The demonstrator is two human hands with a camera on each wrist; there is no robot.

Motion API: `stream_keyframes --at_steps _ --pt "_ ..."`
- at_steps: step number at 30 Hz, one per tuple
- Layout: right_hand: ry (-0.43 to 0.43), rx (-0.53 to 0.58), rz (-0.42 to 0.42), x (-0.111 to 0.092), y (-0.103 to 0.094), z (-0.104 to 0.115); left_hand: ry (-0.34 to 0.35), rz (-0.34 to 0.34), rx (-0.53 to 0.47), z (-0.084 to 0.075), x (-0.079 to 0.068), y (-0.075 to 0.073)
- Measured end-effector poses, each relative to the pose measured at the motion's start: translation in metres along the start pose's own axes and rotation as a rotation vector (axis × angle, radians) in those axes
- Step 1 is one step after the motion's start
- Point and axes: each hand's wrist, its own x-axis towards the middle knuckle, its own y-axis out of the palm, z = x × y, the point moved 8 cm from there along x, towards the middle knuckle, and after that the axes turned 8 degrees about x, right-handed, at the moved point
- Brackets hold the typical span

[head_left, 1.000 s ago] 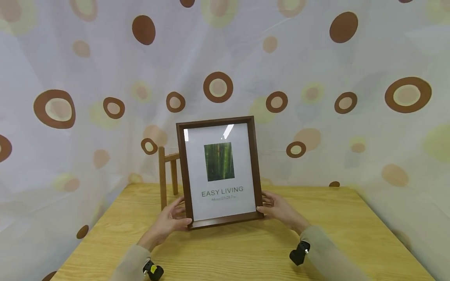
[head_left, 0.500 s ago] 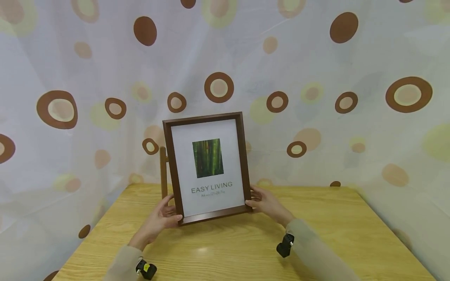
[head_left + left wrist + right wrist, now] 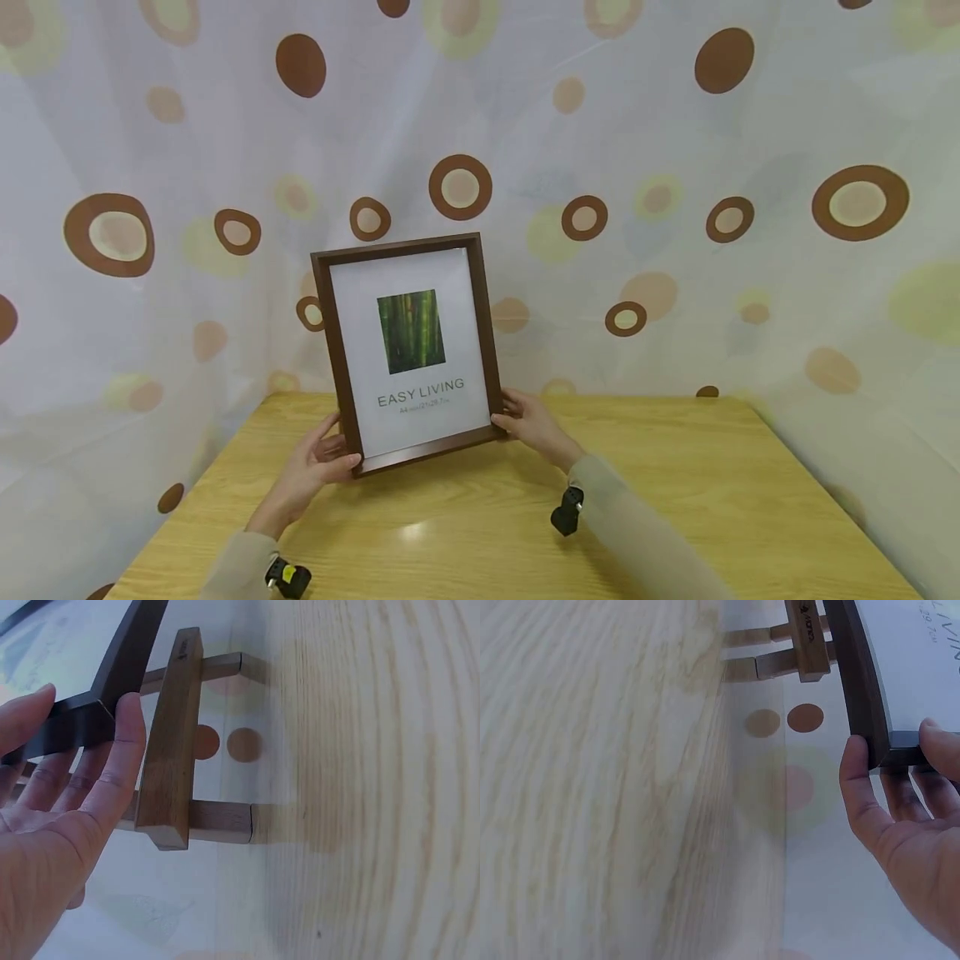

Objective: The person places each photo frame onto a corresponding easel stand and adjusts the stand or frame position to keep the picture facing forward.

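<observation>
Both hands hold a dark brown picture frame by its lower corners, its face turned toward me and leaning a little to the left. Behind its glass is a white sheet with a green bamboo picture and the words EASY LIVING. My left hand grips the lower left corner, thumb in front and fingers behind. At the lower right corner, my right hand grips in the same way. A wooden easel stands close behind the frame in the left wrist view; the frame hides it in the head view.
The light wooden table reaches back to a white curtain with brown and yellow circles. A black wrist camera sits on the right sleeve, another black camera on the left one.
The frame has moved left and slightly up, carried by both hands. The easel's post, visible at the frame's left side before, is now covered by the frame.
</observation>
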Motion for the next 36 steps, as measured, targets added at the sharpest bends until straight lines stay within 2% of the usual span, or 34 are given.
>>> stream_keyframes --at_steps 9,15,23,28,31,36 --pt "-0.059 0.011 -0.019 0.017 0.016 0.005 0.134 -0.031 -0.005 -0.011 -0.004 -0.014" --pt "-0.063 0.008 -0.062 0.029 0.025 0.008 0.164 -0.073 0.023 -0.017 -0.005 -0.028" --pt "-0.050 0.109 -0.091 0.043 0.038 0.009 0.167 -0.107 -0.009 -0.014 -0.004 -0.043" --pt "-0.029 0.168 -0.079 0.048 0.050 0.001 0.118 -0.107 0.011 -0.004 -0.005 -0.052" --pt "-0.015 0.184 -0.097 0.050 0.054 -0.005 0.085 -0.108 0.034 0.002 -0.007 -0.056" --pt "0.001 0.170 -0.143 0.051 0.055 -0.010 0.075 -0.092 0.017 0.010 -0.007 -0.058"
